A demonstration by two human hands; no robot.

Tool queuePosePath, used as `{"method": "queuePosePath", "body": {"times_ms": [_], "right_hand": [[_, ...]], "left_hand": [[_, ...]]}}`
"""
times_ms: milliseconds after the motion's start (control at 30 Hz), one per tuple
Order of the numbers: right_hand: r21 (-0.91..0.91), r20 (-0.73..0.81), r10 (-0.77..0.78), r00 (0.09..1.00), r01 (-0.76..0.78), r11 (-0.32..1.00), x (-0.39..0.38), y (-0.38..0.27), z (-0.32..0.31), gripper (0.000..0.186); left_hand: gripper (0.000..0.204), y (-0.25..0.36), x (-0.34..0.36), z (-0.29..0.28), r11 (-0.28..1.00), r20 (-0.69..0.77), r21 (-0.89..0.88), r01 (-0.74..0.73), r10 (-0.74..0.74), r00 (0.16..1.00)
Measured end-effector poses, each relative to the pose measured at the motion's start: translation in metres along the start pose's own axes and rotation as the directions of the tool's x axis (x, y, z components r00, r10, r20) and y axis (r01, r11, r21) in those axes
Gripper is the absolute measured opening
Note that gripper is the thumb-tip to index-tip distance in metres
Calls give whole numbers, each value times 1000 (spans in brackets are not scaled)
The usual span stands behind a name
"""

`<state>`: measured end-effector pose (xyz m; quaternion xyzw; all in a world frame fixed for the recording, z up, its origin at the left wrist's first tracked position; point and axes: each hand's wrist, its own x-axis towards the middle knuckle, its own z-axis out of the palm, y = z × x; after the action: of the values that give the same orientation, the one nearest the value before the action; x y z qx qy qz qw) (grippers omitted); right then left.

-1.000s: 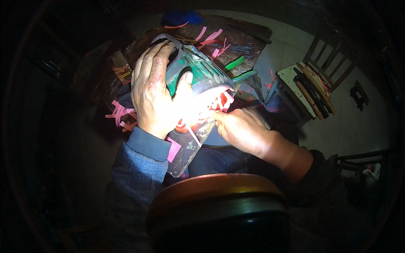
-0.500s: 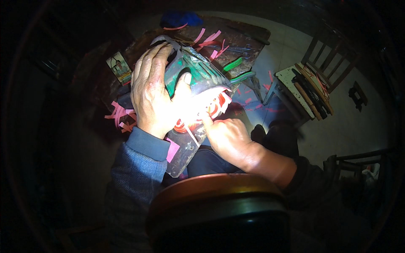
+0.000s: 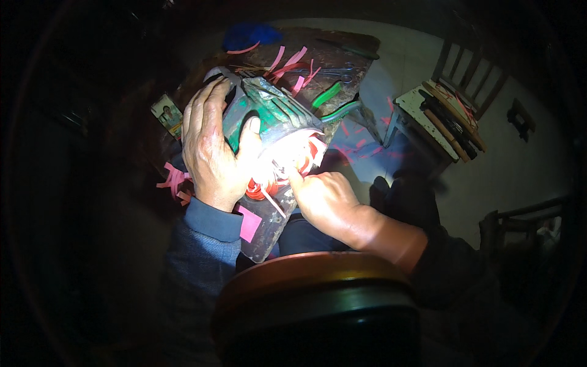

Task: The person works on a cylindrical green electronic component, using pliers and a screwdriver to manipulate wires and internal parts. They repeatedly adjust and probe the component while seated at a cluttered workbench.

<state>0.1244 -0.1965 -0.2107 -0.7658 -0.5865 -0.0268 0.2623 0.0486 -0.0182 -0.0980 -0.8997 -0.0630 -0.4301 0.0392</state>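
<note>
A worn green finned motor housing lies tilted on the dark workbench. Red wire coils and pale strips show at its near end, partly lost in bright glare. My left hand grips the housing's left side, fingers over the top and thumb against the green case. At the near end my right hand is curled, its index fingertip pressed to the coils. Whatever it pinches is hidden by the glare. Below the coils lies a pink sheet.
Pink strips, scissors and green-handled pliers lie on the bench, with a blue bundle at its far edge. To the right stands a chair bearing long tools. Pink scraps litter the floor.
The view has shifted a little, so the bench and housing sit slightly further left. More of the red coil shows beside my left hand. Both hands keep their places on the housing.
</note>
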Motion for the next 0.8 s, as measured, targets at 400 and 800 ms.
{"method": "queuePosePath", "body": {"times_ms": [400, 800], "right_hand": [[-17, -14, 24, 1000, -24, 1000, 2, 0, 3, 25], [201, 260, 219, 941, -275, 940, -137, 114, -35, 50]], "left_hand": [[66, 5, 8, -17, 998, 143, -54, -9, 16, 990], [40, 109, -94, -103, 945, 342, -293, -146, 246, 907]]}}
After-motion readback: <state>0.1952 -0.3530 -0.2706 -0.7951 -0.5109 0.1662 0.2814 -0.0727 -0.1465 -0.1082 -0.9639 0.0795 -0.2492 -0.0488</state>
